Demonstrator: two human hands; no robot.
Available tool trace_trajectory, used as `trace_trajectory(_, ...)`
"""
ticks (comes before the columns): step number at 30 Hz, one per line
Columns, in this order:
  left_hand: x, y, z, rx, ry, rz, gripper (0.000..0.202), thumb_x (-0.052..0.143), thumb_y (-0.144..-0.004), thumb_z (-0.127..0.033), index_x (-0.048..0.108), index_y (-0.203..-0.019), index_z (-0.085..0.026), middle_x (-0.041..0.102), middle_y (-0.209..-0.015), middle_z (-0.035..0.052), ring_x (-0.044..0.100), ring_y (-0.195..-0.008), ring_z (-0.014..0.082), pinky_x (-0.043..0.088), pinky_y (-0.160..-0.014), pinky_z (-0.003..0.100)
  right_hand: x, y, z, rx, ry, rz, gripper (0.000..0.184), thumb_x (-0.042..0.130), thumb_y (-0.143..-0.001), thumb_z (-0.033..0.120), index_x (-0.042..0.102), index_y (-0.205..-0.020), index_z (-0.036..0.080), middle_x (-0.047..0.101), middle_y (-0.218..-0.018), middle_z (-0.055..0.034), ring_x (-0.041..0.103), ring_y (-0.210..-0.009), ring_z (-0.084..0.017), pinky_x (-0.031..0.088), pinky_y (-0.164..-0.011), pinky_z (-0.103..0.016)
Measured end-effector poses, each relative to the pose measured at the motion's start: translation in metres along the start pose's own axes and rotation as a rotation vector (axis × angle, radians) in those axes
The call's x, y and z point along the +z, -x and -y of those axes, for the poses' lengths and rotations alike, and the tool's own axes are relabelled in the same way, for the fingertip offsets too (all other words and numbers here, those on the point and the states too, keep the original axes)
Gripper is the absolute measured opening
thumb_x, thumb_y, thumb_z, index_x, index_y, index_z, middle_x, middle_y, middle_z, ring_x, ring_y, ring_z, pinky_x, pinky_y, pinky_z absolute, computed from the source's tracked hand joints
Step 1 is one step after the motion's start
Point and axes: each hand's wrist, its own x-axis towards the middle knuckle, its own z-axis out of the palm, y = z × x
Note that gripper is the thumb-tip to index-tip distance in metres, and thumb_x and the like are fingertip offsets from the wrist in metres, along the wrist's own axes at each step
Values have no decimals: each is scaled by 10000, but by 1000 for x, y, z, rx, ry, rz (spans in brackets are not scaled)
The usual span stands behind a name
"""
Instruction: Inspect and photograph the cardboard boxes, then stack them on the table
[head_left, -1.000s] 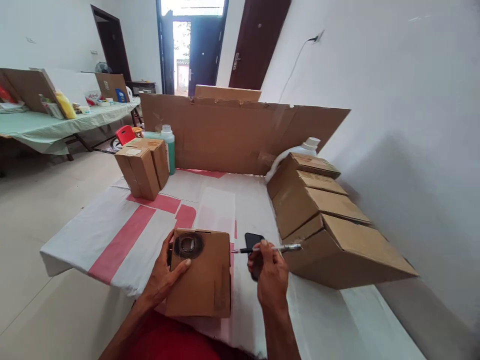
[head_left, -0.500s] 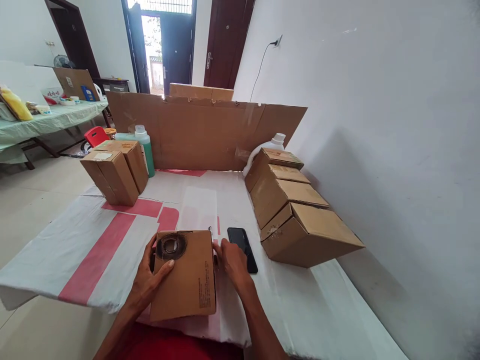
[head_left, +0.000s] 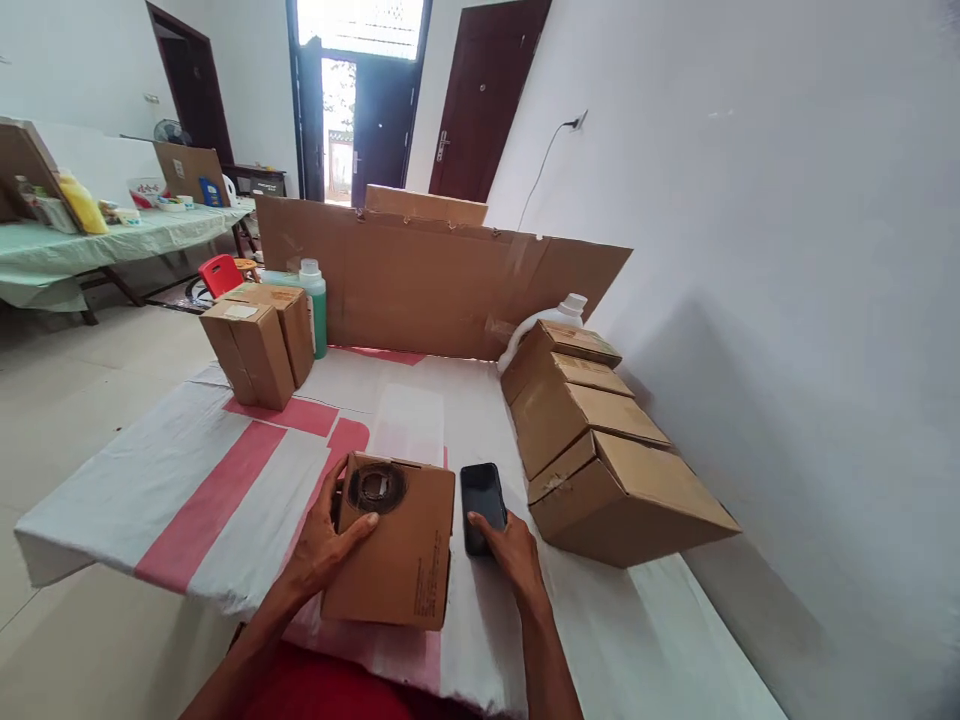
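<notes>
My left hand grips the left side of a brown cardboard box, its thumb on the front face and its other fingers behind the edge. A dark ring with a hole in its middle shows near the box's top left corner, and small print runs along its right side. Just right of the box lies a black smartphone, dark screen up. My right hand holds the phone's lower right part, thumb across the screen; its other fingers are mostly hidden.
Several cardboard boxes stand in a row on the right by the wall. Two boxes and a green bottle stand at back left. A cardboard panel closes off the back, with a white jug before it.
My right hand has left the box's right edge and taken hold of the smartphone, which is turned slightly. My left hand keeps its hold on the box. The view has shifted a little.
</notes>
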Motion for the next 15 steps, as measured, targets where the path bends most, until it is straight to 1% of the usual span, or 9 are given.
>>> trace_trajectory(1,0,2,1,5,2,-1,877,734,-849,-517,323,-1574,-244,592,-1462,140,597,-1337,316,475,-1128,491,1,3,-2,-16,-85,26,467,677,-748,562,711,-933,135,787,-853,-136,751,-853,-342,569,-723,-407)
trace_trajectory(3,0,4,3,11,5,-6,869,732,-856,-504,316,-1576,-255,567,-1493,136,573,-1370,314,462,-1144,492,-1,15,-4,-30,-242,78,523,629,-782,595,706,-1011,131,799,-919,-127,762,-880,-324,595,-758,-419)
trace_trajectory(5,0,6,4,11,-2,-10,858,731,-862,-484,311,-1577,-264,536,-1527,128,548,-1398,304,441,-1167,485,-8,33,-5,10,-521,108,582,687,-774,603,681,-1129,142,803,-1015,-125,772,-917,-315,611,-811,-448)
trace_trajectory(8,1,7,2,14,-8,-7,869,736,-856,-466,305,-1584,-265,523,-1541,121,539,-1403,297,432,-1178,473,-28,67,1,138,-1073,141,591,848,-737,477,672,-1239,219,768,-1223,-123,770,-990,-306,617,-869,-477)
trace_trajectory(10,2,8,-1,18,-16,-3,881,747,-844,-455,311,-1586,-267,548,-1516,118,555,-1381,301,445,-1166,474,-40,88,10,179,-1293,186,540,861,-762,404,695,-1262,286,710,-1362,-112,752,-1065,-299,621,-875,-468)
trace_trajectory(11,3,8,-3,24,-22,-4,881,751,-838,-447,319,-1585,-268,558,-1506,116,560,-1374,303,449,-1162,475,-43,98,17,188,-1356,235,498,839,-788,429,714,-1253,301,699,-1381,-114,747,-1080,-301,625,-859,-463)
trace_trajectory(12,3,8,-4,31,-29,-4,877,753,-835,-433,325,-1583,-270,561,-1504,114,557,-1376,302,449,-1163,474,-44,107,24,200,-1410,310,474,807,-810,497,734,-1235,302,703,-1372,-125,745,-1083,-309,627,-843,-466)
trace_trajectory(13,3,9,-5,38,-37,-4,875,755,-832,-416,329,-1582,-273,556,-1511,110,548,-1387,301,445,-1168,471,-42,115,33,220,-1454,410,484,764,-825,582,754,-1211,290,717,-1345,-140,747,-1076,-318,627,-831,-472)
trace_trajectory(15,4,10,-7,58,-48,-9,881,761,-827,-383,326,-1587,-284,531,-1542,101,519,-1418,298,428,-1187,466,-31,129,52,261,-1504,646,586,650,-855,718,779,-1178,246,741,-1290,-166,755,-1045,-319,622,-820,-471)
